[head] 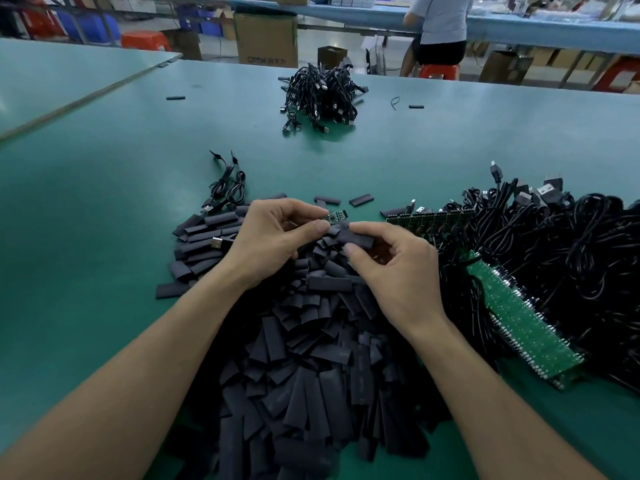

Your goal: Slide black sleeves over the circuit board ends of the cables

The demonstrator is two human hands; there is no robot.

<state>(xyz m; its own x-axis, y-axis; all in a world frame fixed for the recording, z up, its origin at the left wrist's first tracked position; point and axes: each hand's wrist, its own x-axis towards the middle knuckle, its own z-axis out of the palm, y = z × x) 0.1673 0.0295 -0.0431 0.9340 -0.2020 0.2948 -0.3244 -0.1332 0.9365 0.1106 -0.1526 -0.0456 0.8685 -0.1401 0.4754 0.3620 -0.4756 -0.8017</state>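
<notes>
**Black sleeve and green board, almost end to end**

Green matting covers the table (104, 202). Toward its near edge a heap of sleeves (311, 358) spreads under both forearms, and the nearest pieces are cut off by the frame.

Above the heap the left hand (273, 233) pinches a small circuit board (337, 216) between thumb and forefinger. Only the board's far end shows, and its cable is lost inside the curled fingers. A USB plug (218, 242) pokes out beside that wrist — whether it belongs to the held cable I cannot tell.

The right hand (391, 268) pinches one black sleeve (358, 240), forefinger above and thumb below. One end of it lies just beside the board. The left thumb hides whether that end has caught the board.

Along the right edge lies a tangle of cables (571, 244) that runs out of the frame, with a row of green boards (519, 320) lined up on its near side. Two small coiled cables (230, 188) lie just beyond the heap. A second cable pile (322, 98) sits near the far edge.

Past the table, cardboard boxes (266, 39) stand on the floor, and what they hold cannot be seen from here. A person (440, 22) sits on a red stool (438, 71) at another bench, cut off at the shoulders by the frame. The blue bins (90, 24) at the far left are too blurred to read — their contents cannot be made out.
</notes>
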